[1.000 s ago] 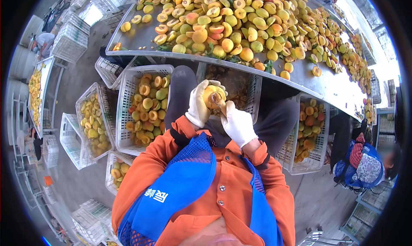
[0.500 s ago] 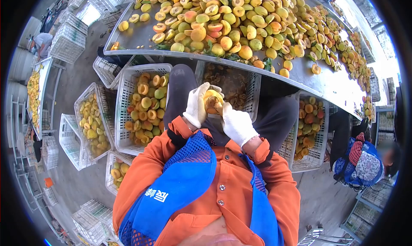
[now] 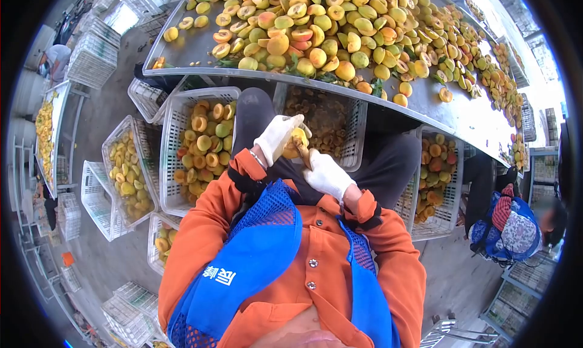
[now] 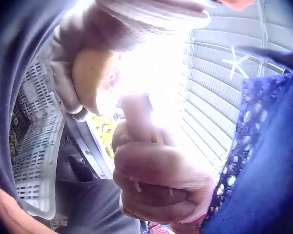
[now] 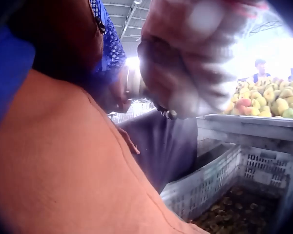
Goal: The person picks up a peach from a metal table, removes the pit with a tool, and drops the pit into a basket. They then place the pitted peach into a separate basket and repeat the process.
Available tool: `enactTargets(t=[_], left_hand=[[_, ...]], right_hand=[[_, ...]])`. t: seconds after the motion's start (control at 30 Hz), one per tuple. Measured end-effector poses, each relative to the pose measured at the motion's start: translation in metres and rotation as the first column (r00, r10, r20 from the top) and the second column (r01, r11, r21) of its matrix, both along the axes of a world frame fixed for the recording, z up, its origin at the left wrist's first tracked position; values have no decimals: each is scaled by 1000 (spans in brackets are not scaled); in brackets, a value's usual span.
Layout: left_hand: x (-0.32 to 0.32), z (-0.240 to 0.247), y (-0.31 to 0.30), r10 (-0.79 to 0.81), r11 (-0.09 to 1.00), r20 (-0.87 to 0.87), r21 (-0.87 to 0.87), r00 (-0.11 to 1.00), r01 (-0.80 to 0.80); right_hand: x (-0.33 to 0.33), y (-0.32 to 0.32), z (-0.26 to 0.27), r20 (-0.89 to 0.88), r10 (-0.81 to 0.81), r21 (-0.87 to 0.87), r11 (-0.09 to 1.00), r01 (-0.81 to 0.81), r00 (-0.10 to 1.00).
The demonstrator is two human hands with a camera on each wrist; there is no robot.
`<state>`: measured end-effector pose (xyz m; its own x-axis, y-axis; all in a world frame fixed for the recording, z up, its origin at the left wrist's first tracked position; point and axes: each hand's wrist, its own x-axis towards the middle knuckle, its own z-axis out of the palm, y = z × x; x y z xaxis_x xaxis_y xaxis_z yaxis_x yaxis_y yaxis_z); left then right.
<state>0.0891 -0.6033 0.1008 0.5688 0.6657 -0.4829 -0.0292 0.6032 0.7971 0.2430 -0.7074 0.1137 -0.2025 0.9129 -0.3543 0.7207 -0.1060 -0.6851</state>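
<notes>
Starting at the body: what have the hands got? (K.)

Head view: left hand (image 3: 276,138), white glove, is curled round a yellow peach (image 3: 297,138) over the lap. Right hand (image 3: 328,175), also gloved, is just near of it, closed on a tool (image 3: 303,152) whose tip meets the fruit. (R.)

Do the wrist cameras add anything? (K.)

Left wrist view shows the grip from below: right-hand fingers (image 4: 156,180) wrapped tight about a pale handle, the peach cupped above left. Glare hides the working end. Right wrist view shows only the back of the glove, blurred; neither peach nor tool can be made out there. (R.)

Beyond the hands? (K.)

A white crate of pits (image 3: 352,135) stands between the knees. The right wrist view looks into it at brown stones, which the head view shows only as a dark mass. To its left is a crate of halves (image 3: 176,120), and to the right another crate (image 3: 452,202) of fruit. (R.)

Farther out? (K.)

A metal table (image 3: 473,126) spans the far side, with heaped peaches (image 3: 316,32), whole and cut. A second person (image 3: 516,232) crouches at the right, in the head view only. (R.)
</notes>
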Motion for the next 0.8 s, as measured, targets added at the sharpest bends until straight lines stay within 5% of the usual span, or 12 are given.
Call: enactTargets(t=[0.07,0.13,0.3,0.33,0.37,0.43,0.53,0.6,0.73,0.8], left_hand=[[7,0,3,84,992,174,-105,981,-66],[11,8,-4,172,985,246,-38,954,-168],[28,-5,-28,402,897,364,24,840,-440],[31,-8,-31,441,864,334,94,833,-495],[33,-10,-33,462,842,348,117,816,-526],[33,-6,-34,495,796,374,165,784,-582],[28,-2,-31,452,784,369,269,812,-559],[20,4,-28,383,863,342,198,858,-464],[12,5,-21,295,921,375,135,879,-366],[14,6,-21,285,907,443,163,850,-389]], right_hand=[[6,9,5,54,-16,22,1000,15,998],[9,11,5,-98,-181,32,982,185,979],[-10,6,-1,-341,-275,76,945,318,899],[-16,7,-2,-415,-309,54,931,362,856],[-14,3,2,-440,-394,-201,919,339,807],[-15,4,5,-520,-411,-291,910,297,749],[-12,6,-8,-429,-266,-99,964,247,863],[-6,6,-23,-185,-72,311,942,128,980],[-3,12,29,-550,-331,-370,920,132,767],[3,14,27,-611,-375,-506,862,20,697]])
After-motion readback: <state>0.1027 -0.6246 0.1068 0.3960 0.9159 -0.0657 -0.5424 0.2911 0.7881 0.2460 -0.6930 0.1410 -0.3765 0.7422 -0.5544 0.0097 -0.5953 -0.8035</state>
